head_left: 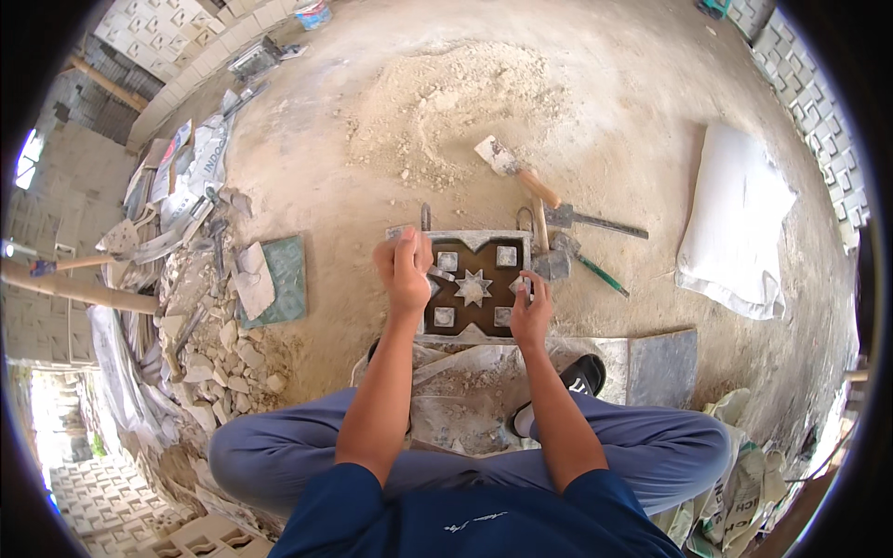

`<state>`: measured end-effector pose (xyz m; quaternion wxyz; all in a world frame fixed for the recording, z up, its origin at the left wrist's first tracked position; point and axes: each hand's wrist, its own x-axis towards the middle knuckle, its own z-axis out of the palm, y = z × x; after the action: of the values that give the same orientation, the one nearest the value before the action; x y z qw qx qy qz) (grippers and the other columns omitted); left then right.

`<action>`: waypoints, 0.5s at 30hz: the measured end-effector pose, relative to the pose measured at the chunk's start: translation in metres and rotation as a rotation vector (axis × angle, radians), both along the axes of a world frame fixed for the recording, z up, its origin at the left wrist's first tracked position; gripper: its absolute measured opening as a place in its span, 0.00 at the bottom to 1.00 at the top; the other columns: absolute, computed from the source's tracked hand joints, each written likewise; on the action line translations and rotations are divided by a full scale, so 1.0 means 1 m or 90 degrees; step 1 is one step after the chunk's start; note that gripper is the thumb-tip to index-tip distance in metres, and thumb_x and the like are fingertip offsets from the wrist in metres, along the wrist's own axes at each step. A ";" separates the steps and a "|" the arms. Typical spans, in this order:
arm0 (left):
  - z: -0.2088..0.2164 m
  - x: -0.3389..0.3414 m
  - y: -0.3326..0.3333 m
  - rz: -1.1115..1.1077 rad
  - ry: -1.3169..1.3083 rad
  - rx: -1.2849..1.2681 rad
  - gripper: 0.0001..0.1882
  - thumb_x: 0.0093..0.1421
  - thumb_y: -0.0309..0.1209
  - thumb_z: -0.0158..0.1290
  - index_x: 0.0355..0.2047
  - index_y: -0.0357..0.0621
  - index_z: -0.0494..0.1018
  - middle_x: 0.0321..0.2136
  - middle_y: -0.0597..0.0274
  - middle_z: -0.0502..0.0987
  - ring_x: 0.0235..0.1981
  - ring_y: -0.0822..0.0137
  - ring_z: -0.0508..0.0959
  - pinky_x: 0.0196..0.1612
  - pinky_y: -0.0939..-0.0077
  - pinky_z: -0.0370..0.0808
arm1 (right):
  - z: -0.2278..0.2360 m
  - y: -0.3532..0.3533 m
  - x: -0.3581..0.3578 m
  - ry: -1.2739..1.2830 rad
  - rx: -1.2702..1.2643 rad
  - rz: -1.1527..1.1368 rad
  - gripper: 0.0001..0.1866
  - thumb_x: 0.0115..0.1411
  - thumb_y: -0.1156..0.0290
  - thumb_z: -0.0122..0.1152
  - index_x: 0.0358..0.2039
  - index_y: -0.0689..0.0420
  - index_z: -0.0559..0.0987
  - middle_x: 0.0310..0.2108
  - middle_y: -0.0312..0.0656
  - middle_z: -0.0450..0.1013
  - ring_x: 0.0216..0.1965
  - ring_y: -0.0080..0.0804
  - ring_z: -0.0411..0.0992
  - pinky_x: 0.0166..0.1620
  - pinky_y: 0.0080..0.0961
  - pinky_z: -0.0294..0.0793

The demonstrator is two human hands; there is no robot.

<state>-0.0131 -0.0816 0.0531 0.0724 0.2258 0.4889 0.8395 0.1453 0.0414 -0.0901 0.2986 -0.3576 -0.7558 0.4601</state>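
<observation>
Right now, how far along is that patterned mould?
Done: the star and square inserts sit inside the mould. In hand: the left hand and right hand rest on its sides. Left: the sand pile and trowel lie untouched; nothing fills the mould.

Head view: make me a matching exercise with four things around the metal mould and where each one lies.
Things:
1. trowel
2. white sack
3. green tile
4. star-shaped piece

Places:
A. in the middle of the metal mould, between the two hands
B. on the ground to the left of the mould, by the rubble
C. on the ground far to the right of the mould
D. beyond the mould, at the edge of the sand pile

Pairs: 1-D, 2-C, 3-B, 4-A
</observation>
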 end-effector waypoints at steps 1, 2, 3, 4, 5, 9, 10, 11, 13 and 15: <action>0.009 -0.003 -0.003 -0.048 0.022 -0.017 0.26 0.68 0.35 0.45 0.12 0.46 0.54 0.10 0.71 0.55 0.12 0.76 0.55 0.18 0.74 0.47 | -0.002 0.000 -0.001 -0.003 0.044 -0.019 0.13 0.64 0.76 0.55 0.50 0.56 0.77 0.47 0.52 0.73 0.49 0.52 0.71 0.51 0.40 0.70; 0.017 -0.006 -0.006 -0.045 0.026 -0.009 0.26 0.68 0.35 0.45 0.12 0.46 0.54 0.10 0.71 0.55 0.12 0.76 0.55 0.18 0.74 0.47 | -0.003 0.002 0.000 -0.005 0.090 -0.040 0.14 0.63 0.76 0.57 0.50 0.56 0.77 0.48 0.53 0.73 0.50 0.51 0.70 0.53 0.40 0.69; 0.026 -0.011 -0.009 -0.122 0.040 -0.002 0.26 0.69 0.34 0.44 0.12 0.46 0.54 0.10 0.70 0.56 0.13 0.75 0.55 0.19 0.74 0.49 | 0.008 0.003 -0.006 0.002 0.098 -0.035 0.14 0.63 0.76 0.57 0.50 0.56 0.77 0.48 0.53 0.73 0.50 0.51 0.70 0.53 0.40 0.69; 0.035 -0.015 -0.010 -0.200 0.055 0.005 0.26 0.69 0.34 0.43 0.12 0.46 0.55 0.10 0.70 0.57 0.13 0.75 0.56 0.19 0.74 0.50 | 0.020 0.006 -0.014 0.036 0.185 -0.018 0.15 0.62 0.76 0.59 0.50 0.57 0.77 0.49 0.53 0.72 0.52 0.51 0.70 0.55 0.41 0.68; 0.044 -0.018 -0.007 -0.197 0.063 0.015 0.26 0.69 0.34 0.43 0.12 0.46 0.55 0.10 0.70 0.57 0.13 0.75 0.56 0.19 0.74 0.50 | 0.032 0.010 -0.021 0.070 0.273 -0.003 0.17 0.60 0.75 0.62 0.51 0.57 0.77 0.51 0.52 0.72 0.54 0.50 0.69 0.56 0.42 0.68; 0.066 -0.017 -0.005 -0.271 0.119 -0.039 0.27 0.70 0.34 0.41 0.10 0.45 0.56 0.11 0.68 0.59 0.16 0.72 0.60 0.25 0.74 0.60 | 0.159 0.002 -0.051 0.151 0.152 0.394 0.20 0.58 0.72 0.66 0.51 0.57 0.76 0.54 0.51 0.71 0.57 0.50 0.68 0.58 0.44 0.66; 0.071 -0.015 -0.002 -0.282 0.153 -0.030 0.28 0.71 0.34 0.40 0.10 0.45 0.56 0.11 0.68 0.59 0.17 0.72 0.62 0.28 0.73 0.63 | 0.178 0.000 -0.054 0.146 0.196 0.478 0.20 0.58 0.72 0.67 0.51 0.58 0.76 0.53 0.51 0.72 0.56 0.51 0.69 0.57 0.44 0.67; 0.076 -0.012 -0.004 -0.300 0.144 -0.033 0.28 0.71 0.35 0.39 0.10 0.44 0.57 0.11 0.68 0.59 0.17 0.71 0.62 0.30 0.72 0.65 | 0.190 -0.003 -0.056 0.139 0.239 0.563 0.19 0.58 0.71 0.68 0.50 0.59 0.76 0.52 0.52 0.73 0.55 0.52 0.71 0.55 0.44 0.69; 0.081 -0.005 -0.007 -0.303 0.145 -0.028 0.29 0.71 0.37 0.39 0.10 0.45 0.57 0.10 0.68 0.58 0.19 0.70 0.63 0.30 0.73 0.64 | 0.198 -0.009 -0.055 0.074 0.205 0.575 0.17 0.58 0.72 0.67 0.48 0.60 0.76 0.48 0.53 0.75 0.51 0.54 0.72 0.51 0.43 0.71; 0.077 -0.004 -0.002 -0.365 0.150 -0.021 0.30 0.72 0.39 0.39 0.10 0.44 0.60 0.10 0.66 0.61 0.21 0.68 0.65 0.31 0.73 0.64 | 0.176 -0.001 -0.054 0.042 0.171 0.532 0.13 0.59 0.73 0.66 0.44 0.62 0.76 0.36 0.55 0.78 0.41 0.59 0.76 0.41 0.42 0.74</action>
<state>-0.0172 -0.0834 0.1303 0.2526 0.4492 0.4240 0.7448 0.0910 0.0403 0.0864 0.1550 0.0356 -0.8786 0.4503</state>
